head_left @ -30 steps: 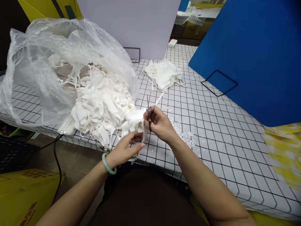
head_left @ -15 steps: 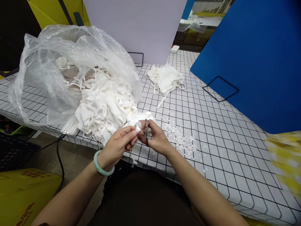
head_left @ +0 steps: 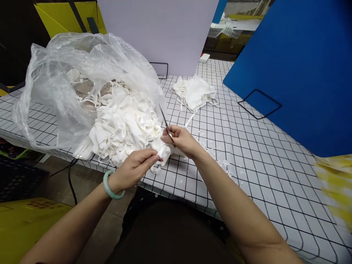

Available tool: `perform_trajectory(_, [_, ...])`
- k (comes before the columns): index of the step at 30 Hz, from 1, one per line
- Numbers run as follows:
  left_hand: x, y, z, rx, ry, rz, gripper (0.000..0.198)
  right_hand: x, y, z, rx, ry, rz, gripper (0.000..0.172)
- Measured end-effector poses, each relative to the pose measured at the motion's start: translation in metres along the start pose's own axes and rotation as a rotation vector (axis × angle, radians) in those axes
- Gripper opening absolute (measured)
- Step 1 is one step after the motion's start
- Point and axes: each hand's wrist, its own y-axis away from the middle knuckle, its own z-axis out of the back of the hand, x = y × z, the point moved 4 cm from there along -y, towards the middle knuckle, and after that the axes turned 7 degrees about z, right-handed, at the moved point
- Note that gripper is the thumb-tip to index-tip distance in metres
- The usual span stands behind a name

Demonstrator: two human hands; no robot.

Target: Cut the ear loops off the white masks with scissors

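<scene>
Grid-print table (head_left: 247, 146), blue board (head_left: 302, 73) on the right. On my feed, the left hand (head_left: 132, 170) pinches a white fabric piece (head_left: 163, 150) at the near table edge. The right hand (head_left: 180, 141) is curled tight round thin snips (head_left: 165, 123), blades up. Clippings (head_left: 222, 163) are scattered beside it. A small pile (head_left: 195, 91) lies apart (few pieces). The heap (head_left: 123, 121) in the plastic bag (head_left: 55, 80) is far bigger, so I judge most is left.

The scene is viewed from a single camera worn on the head, directed forward and steeply down over the near edge of the gridded worktop (head_left: 247, 154). The left hand (head_left: 132, 170) and right hand (head_left: 180, 139) are framed close, just below centre, with both forearms entering from the bottom edge. The clear bag (head_left: 68, 84) is caught at upper left, the blue board (head_left: 302, 73) at upper right.
</scene>
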Motion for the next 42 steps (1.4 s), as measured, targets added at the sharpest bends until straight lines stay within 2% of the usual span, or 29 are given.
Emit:
perform_trajectory(2, [-0.001, -0.002, -0.004, 0.016, 0.339, 0.082, 0.03, -0.001, 0.006, 0.0, -0.126, 0.086, 0.09, 0.034])
perform_trajectory(4, [-0.001, -0.004, -0.007, -0.009, 0.616, 0.167, 0.031, -0.002, 0.02, 0.001, -0.221, 0.047, 0.184, 0.032])
perform_trajectory(7, [-0.001, -0.008, -0.015, 0.021, 0.778, 0.265, 0.031, -0.008, 0.043, -0.006, -0.123, -0.124, 0.224, 0.036])
perform_trajectory(10, [-0.007, -0.014, -0.021, 0.031, 0.629, 0.177, 0.03, -0.02, 0.054, -0.012, -0.068, -0.191, 0.147, 0.039])
perform_trajectory(13, [-0.016, -0.02, -0.027, -0.071, 0.469, -0.02, 0.029, -0.037, 0.053, -0.017, -0.105, -0.297, 0.033, 0.044])
perform_trajectory(16, [-0.012, -0.025, -0.042, -0.118, 0.567, -0.028, 0.033, -0.045, 0.058, -0.02, -0.053, -0.313, -0.029, 0.047])
perform_trajectory(18, [-0.007, -0.028, -0.051, -0.141, 0.589, 0.009, 0.034, -0.041, 0.07, -0.011, -0.067, -0.183, 0.003, 0.044])
perform_trajectory(22, [-0.005, -0.029, -0.062, -0.208, 0.363, -0.067, 0.032, -0.021, 0.108, 0.026, -0.195, 0.286, 0.101, 0.035])
perform_trajectory(25, [-0.005, -0.028, -0.072, -0.174, 0.252, -0.114, 0.033, -0.011, 0.132, 0.043, -0.224, 0.591, 0.142, 0.034])
perform_trajectory(28, [-0.003, -0.028, -0.083, -0.131, 0.233, -0.109, 0.033, -0.009, 0.146, 0.046, -0.195, 0.776, 0.191, 0.034])
perform_trajectory(33, [0.001, -0.028, -0.094, -0.081, 0.258, -0.153, 0.033, -0.01, 0.153, 0.042, -0.16, 0.84, 0.223, 0.042])
perform_trajectory(42, [-0.003, -0.029, -0.096, -0.05, 0.208, -0.254, 0.032, -0.008, 0.153, 0.04, -0.158, 0.848, 0.257, 0.043])
